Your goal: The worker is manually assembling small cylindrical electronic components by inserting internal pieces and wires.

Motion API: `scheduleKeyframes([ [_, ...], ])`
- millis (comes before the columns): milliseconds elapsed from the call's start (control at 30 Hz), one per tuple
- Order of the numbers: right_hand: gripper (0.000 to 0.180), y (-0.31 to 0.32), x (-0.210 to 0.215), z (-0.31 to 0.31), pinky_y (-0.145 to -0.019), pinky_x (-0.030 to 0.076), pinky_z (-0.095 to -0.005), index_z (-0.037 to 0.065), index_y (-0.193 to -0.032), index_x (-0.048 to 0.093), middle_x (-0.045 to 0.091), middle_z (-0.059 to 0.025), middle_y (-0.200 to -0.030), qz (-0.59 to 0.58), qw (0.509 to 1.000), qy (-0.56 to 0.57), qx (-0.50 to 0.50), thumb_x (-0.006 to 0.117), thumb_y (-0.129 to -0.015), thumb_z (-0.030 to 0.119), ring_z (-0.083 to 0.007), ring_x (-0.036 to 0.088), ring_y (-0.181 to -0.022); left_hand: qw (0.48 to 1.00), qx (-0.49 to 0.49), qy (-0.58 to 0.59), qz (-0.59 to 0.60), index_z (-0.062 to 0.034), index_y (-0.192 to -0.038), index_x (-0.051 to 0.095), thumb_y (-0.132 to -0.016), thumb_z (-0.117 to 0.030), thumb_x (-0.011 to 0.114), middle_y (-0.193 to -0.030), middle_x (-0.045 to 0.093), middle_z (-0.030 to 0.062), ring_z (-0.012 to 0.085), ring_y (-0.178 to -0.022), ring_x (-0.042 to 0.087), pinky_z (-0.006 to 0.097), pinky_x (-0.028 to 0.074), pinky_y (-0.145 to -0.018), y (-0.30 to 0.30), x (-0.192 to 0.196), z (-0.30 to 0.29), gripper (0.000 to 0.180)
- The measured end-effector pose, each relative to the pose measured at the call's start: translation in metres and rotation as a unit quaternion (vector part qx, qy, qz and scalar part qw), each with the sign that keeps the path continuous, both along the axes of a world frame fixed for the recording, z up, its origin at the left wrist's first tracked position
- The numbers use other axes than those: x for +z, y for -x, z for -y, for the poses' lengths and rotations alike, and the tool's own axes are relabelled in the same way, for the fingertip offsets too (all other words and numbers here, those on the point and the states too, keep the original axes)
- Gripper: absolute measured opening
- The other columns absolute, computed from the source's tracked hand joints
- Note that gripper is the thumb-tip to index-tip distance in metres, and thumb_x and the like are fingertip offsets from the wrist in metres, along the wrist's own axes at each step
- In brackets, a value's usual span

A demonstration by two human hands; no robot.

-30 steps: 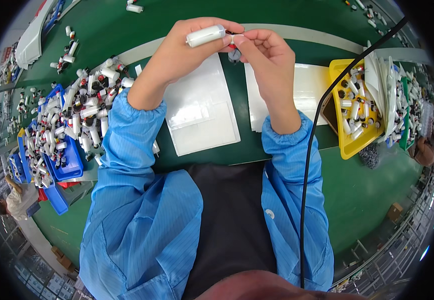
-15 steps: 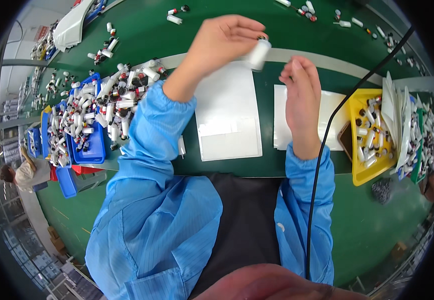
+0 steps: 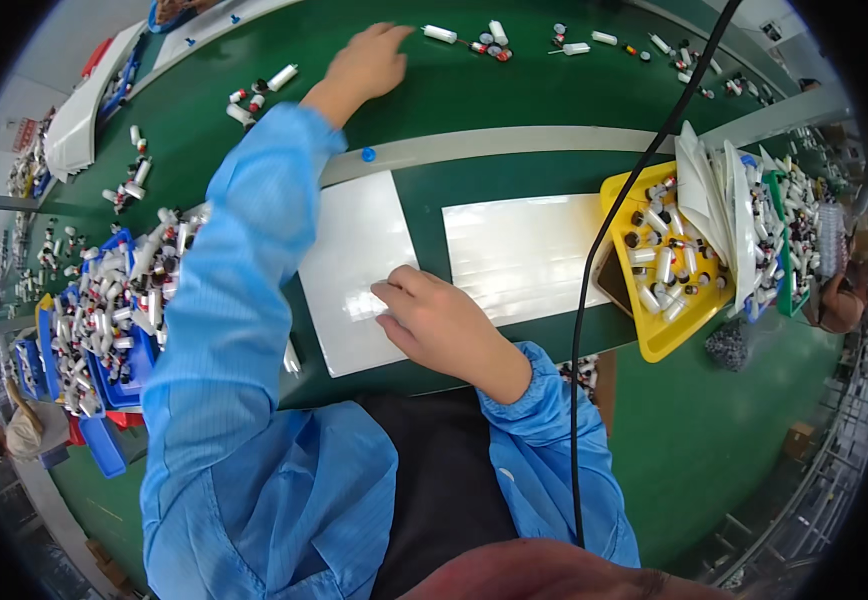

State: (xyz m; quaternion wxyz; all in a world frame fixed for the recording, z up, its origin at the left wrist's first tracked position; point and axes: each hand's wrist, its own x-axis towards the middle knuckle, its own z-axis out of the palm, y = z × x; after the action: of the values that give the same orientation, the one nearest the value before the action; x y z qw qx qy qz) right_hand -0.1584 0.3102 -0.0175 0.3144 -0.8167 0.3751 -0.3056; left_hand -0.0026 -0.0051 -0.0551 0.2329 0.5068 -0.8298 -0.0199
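My left hand [image 3: 366, 65] reaches far out over the green belt surface, palm down, fingers stretched forward. Its fingertips are close to a white bottle-like piece [image 3: 440, 34] with a dark end, and a small gap shows between them. In my left hand I see nothing held. My right hand [image 3: 439, 320] hovers over or touches the near right part of a white sheet [image 3: 349, 240], fingers loosely bent and thumb apart from them. No object shows in it. Beside that sheet lies a second, glossy white sheet [image 3: 524, 250].
A blue tray [image 3: 139, 365] and a heap of white pieces [image 3: 104, 310] stand at left. At right is a yellow tray [image 3: 654, 345] of similar pieces, with a black cable [image 3: 594, 250] crossing in front. A small blue piece [image 3: 368, 154] sits on the grey strip.
The white piece in my left hand is gone from it; that hand has moved farther out and left. My right hand has come left and nearer, over the sheet. The whole view has shifted.
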Motion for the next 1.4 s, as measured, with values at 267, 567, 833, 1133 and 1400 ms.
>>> scheduleKeyframes([
  [267, 0.023, 0.002, -0.013, -0.007, -0.086, 0.051, -0.0389, 0.002, -0.097, 0.067, 0.054, -0.0136, -0.103, -0.008, 0.999, -0.031, 0.025, 0.073, -0.075, 0.006, -0.0315, 0.057, -0.097, 0.984, 0.034, -0.119, 0.127, -0.0174, -0.136, 0.058, -0.095, -0.017, 0.058, -0.132, 0.059, 0.0176, 0.0420, -0.125, 0.055, 0.049, 0.049, -0.103, 0.051, -0.018, 0.069, 0.041],
  [567, 0.023, -0.001, -0.019, -0.001, -0.080, 0.052, -0.0417, -0.002, -0.100, 0.063, 0.056, -0.0147, -0.100, -0.009, 0.999, -0.047, -0.025, 0.069, -0.079, 0.002, -0.0342, 0.061, -0.091, 0.816, -0.064, -0.154, -0.554, -0.0040, -0.095, 0.064, -0.095, -0.041, 0.068, -0.081, 0.061, -0.0005, 0.0082, -0.073, 0.051, 0.029, 0.040, -0.061, -0.002, 0.077, -0.067, 0.038],
  [833, 0.025, 0.002, -0.002, 0.006, -0.078, 0.053, -0.0409, -0.002, -0.105, 0.064, 0.057, -0.0146, -0.099, -0.106, 0.993, -0.037, -0.020, 0.068, -0.081, 0.001, -0.0319, 0.063, -0.091, 0.382, -0.032, -0.456, -0.803, -0.0110, -0.085, 0.056, -0.102, -0.048, 0.053, -0.092, 0.062, 0.0087, 0.0286, -0.095, 0.065, 0.047, 0.056, -0.093, -0.034, 0.067, -0.172, 0.041],
  [1133, 0.018, -0.006, -0.001, 0.015, -0.072, 0.052, -0.0381, 0.004, -0.093, 0.063, 0.055, -0.0097, -0.094, -0.173, 0.985, 0.008, 0.009, 0.069, -0.075, 0.004, -0.0264, 0.061, -0.080, 0.367, 0.049, -0.569, -0.734, -0.0129, -0.090, 0.054, -0.103, -0.053, 0.045, -0.092, 0.062, 0.0073, 0.0305, -0.098, 0.066, 0.050, 0.056, -0.092, -0.023, 0.007, -0.181, 0.043],
  [1400, 0.024, -0.006, -0.014, 0.007, -0.069, 0.049, -0.0409, 0.004, -0.091, 0.057, 0.053, -0.0109, -0.091, -0.169, 0.984, 0.047, 0.024, 0.070, -0.071, 0.002, -0.0288, 0.059, -0.079, 0.388, 0.026, -0.587, -0.709, -0.0129, -0.090, 0.054, -0.105, -0.054, 0.039, -0.093, 0.063, 0.0073, 0.0287, -0.100, 0.066, 0.049, 0.054, -0.093, -0.027, -0.005, -0.178, 0.047],
])
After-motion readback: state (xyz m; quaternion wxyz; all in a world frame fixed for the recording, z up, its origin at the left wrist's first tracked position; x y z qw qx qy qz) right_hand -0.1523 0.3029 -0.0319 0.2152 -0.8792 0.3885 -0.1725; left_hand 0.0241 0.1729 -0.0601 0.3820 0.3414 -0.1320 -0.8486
